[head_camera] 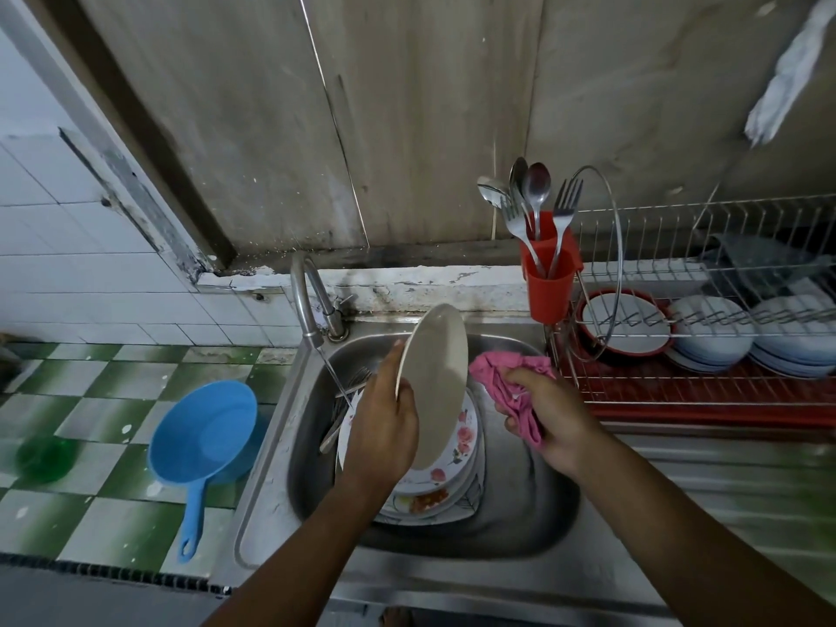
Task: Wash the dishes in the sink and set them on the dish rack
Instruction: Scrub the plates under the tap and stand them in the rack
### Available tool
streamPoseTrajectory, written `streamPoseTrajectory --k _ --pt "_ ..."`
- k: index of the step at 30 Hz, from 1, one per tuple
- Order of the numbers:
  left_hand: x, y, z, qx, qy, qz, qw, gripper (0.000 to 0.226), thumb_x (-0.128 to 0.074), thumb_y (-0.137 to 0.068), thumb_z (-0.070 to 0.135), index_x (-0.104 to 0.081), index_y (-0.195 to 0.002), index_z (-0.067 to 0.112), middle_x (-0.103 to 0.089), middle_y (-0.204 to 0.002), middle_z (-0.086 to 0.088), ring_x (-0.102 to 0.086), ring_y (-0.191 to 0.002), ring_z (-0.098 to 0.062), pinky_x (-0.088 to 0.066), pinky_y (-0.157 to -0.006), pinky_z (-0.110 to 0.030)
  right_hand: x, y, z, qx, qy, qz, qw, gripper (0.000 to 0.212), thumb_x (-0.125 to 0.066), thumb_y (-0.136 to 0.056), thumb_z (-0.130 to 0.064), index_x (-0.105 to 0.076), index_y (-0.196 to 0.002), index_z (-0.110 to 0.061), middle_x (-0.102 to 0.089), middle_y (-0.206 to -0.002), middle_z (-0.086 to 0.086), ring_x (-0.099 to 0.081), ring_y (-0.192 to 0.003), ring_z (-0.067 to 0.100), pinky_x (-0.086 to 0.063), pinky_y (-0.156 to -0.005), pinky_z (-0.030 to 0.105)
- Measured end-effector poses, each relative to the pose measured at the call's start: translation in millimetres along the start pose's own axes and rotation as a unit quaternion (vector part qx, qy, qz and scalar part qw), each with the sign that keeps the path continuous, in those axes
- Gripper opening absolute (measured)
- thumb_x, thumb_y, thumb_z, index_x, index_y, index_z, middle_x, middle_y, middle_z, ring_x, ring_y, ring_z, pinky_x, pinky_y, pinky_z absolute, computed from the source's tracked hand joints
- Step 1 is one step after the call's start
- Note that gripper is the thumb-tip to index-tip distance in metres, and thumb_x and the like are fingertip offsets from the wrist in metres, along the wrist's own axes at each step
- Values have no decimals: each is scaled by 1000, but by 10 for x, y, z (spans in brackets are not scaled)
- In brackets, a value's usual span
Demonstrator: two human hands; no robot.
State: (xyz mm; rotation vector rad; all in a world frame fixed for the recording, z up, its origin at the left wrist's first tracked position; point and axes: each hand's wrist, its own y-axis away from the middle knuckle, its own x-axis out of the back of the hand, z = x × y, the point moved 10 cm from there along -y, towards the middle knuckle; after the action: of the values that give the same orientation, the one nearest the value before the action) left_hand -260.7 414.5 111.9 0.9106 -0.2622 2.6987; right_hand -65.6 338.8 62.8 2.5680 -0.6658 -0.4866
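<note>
Cream plate (436, 386) held on edge above the steel sink (534, 504), long axis running near-vertical in frame, top rim tipped slightly away toward the back wall, concave face turned right toward the cloth. Left hand (384, 423) clamped on the plate's left rim, fingers reaching up along the back, thumb side apparently on the near edge; forearm rising from bottom centre, wrist roughly straight. Right hand (549, 416) closed around a bunched pink cloth (511, 377), knuckles up, cloth's loose end just beside the plate's right rim, contact hard to confirm. Right forearm entering from lower right, angled inward across the sink's edge. Beneath the held plate, a stack of floral plates (457, 468) lying flat in the basin, with forks and other cutlery (344, 400) heaped at its left edge. Thin stream of water falling from the faucet (307, 300) onto that cutlery, left of the held plate. Wire dish rack (705, 391) on a red tray right of the sink, bearing stacked white bowls (710, 332) and a red-rimmed plate (626, 323). Red cutlery holder (549, 273) hung on the rack's left end, spoons and forks standing handle-down. Blue dipper (203, 432) on the green-and-white tiled counter left of the sink, handle pointing toward the viewer; green blurred object (43, 459) further left, too soft to identify.
</note>
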Motion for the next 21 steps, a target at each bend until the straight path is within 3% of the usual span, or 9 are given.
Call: streamPoseTrajectory --k 6,10,13,15,16,17,19,21 --pt "28 -15 40 5 39 7 999 49 -32 -104 38 -33 -152 43 -52 -143 9 -53 -125 -13 -51 -102 -48 -64 -25 -33 11 5 -6 1000 18 -53 -100 -10 -68 -93 -18 -73 -65 -1 -66 -52 8 -45 -52 27" --pt "28 2 44 12 59 2 998 51 -28 -101 49 -33 -151 46 -52 -143 12 -52 -126 -11 -51 -103 -48 -106 -78 -59 29 17 -21 999 24 -50 -102 -9 -69 -95 -20 -76 -71 -3 -70 -58 6 -47 -52 23" --pt "36 40 46 28 89 -1 996 51 -26 -102 60 -31 -152 49 -50 -144 13 -52 -127 -9 -51 -104 -46 -157 -150 -103 63 46 -8 997 27 -48 -103 -9 -72 -103 -21 -78 -93 1 -74 -79 11 -53 -64 25" --pt "27 41 65 41 112 -16 993 52 -23 -103 63 -26 -153 52 -48 -147 13 -50 -130 -10 -48 -106 -42 -112 -250 -75 83 82 51 992 26 -48 -105 -16 -73 -108 -21 -77 -102 6 -74 -92 22 -57 -78 36" --pt "19 35 77 50 121 -29 991 53 -22 -101 63 -22 -154 55 -47 -149 12 -50 -132 -12 -46 -108 -40 -93 -311 -52 86 97 86 988 25 -48 -105 -19 -73 -106 -18 -77 -99 10 -74 -89 28 -59 -80 40" --pt "6 32 85 60 125 -42 989 54 -21 -101 63 -17 -154 58 -47 -151 11 -49 -133 -13 -44 -111 -41 -88 -356 -29 87 99 115 985 26 -47 -106 -20 -72 -102 -12 -75 -92 15 -72 -79 33 -60 -74 41" --pt "-4 36 116 72 128 -62 987 51 -20 -102 61 -12 -153 62 -44 -155 9 -47 -137 -16 -37 -117 -47 -103 -408 -58 99 98 166 976 29 -46 -106 -18 -68 -97 -1 -64 -76 18 -61 -57 27 -52 -51 28" --pt "-1 21 141 67 132 -76 986 46 -19 -102 63 -15 -148 68 -46 -154 12 -48 -137 -16 -39 -116 -49 -190 -432 -187 129 71 198 969 21 -46 -106 -15 -64 -102 -4 -59 -78 13 -55 -57 17 -47 -49 21"
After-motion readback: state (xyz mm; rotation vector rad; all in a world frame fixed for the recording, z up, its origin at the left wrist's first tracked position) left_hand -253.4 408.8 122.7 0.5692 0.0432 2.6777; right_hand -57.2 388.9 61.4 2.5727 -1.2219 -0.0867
